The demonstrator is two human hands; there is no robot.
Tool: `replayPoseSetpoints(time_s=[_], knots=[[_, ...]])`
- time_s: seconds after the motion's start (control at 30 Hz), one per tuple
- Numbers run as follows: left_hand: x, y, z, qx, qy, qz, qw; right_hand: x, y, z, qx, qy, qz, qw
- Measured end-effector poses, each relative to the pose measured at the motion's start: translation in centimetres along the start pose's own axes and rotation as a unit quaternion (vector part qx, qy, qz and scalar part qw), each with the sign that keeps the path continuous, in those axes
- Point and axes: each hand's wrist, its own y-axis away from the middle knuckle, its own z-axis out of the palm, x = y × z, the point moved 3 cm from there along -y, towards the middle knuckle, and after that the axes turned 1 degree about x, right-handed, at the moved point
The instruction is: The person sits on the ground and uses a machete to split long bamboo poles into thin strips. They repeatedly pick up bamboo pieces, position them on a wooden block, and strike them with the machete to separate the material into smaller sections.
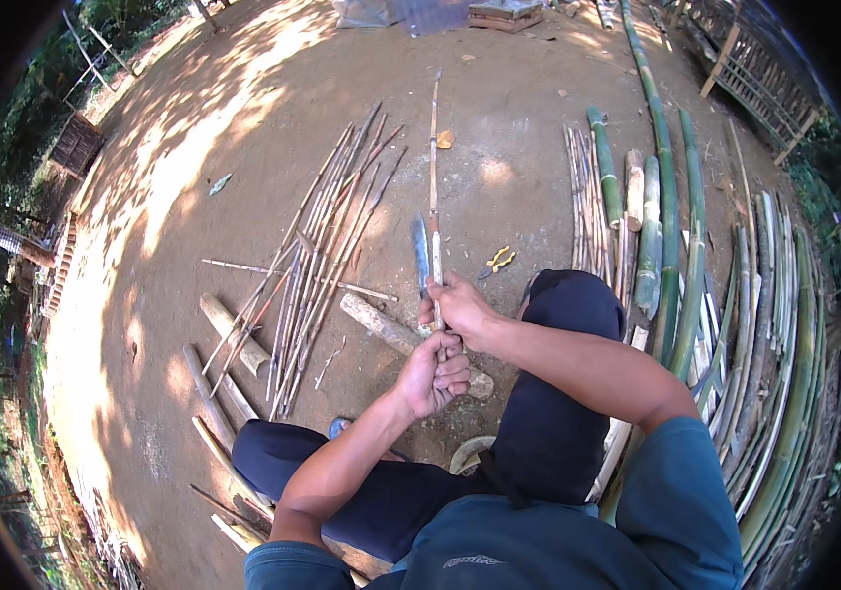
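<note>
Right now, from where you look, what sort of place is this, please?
Probably an outdoor yard for working bamboo: thick green bamboo poles lie at the right on bare earth, thin canes are heaped at the left, and yellow-handled pliers rest between them.

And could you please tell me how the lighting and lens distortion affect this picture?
In the head view, dappled sun nearly washes out the ground at left; in the same view, the left hand, right hand and bamboo stick are shaded yet readable; also there, the long green bamboo pole bows with the fisheye, and the corners go black.
</note>
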Motion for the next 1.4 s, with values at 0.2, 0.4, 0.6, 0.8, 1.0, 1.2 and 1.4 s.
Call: replayPoseSetpoints(time_s=[0.2, 0.4, 0.6, 0.8, 1.0, 1.2, 1.4], knots=[[-1.2, 0.2, -1.0, -0.029, -0.02, 0.082, 0.996, 0.5, 0.6, -0.7, 0.043, 0.003, -0.043, 0.998], [-0.8, -1.1, -4.5, 0.112, -0.216, 0.195, 0.95, 1.8, 2.4, -0.3, 0.218, 0.103, -0.131, 0.962], [8.5, -0.4, -7.7, 0.282, -0.415, 0.281, 0.818, 8.0, 4.7, 6.2, 0.149, 0.092, -0.161, 0.971], [19.6, 4.2, -4.7, 0.252, -0.375, 0.422, 0.786, 16.3, 5.9, 13.2, 0.017, 0.05, -0.224, 0.973], [30.4, 19.4, -11.7, 0.548, -0.578, 0.431, 0.423, 22.3, -5.4, 4.7, 0.209, 0.316, -0.081, 0.922], [16.7, 31.3, -31.5, 0.651, -0.697, 0.057, 0.296, 23.5, -16.3, -1.8, 0.208, 0.465, -0.057, 0.859], [3.4, 37.3, -42.6, 0.63, -0.676, -0.064, 0.376, 23.0, -21.5, -0.9, 0.154, 0.497, 0.035, 0.853]])
